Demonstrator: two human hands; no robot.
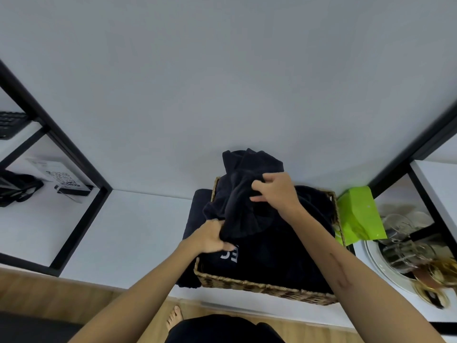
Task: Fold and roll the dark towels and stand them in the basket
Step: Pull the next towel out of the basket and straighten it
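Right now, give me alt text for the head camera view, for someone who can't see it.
Both bare hands grip one crumpled dark towel above a woven basket of dark cloth on a white shelf: left hand at its lower edge, right hand higher up. A bright green bag sits right of the basket, glassware beyond it.

basket [259,287] on table [136,231] | towels [272,256] in basket | bag [358,214] right of basket
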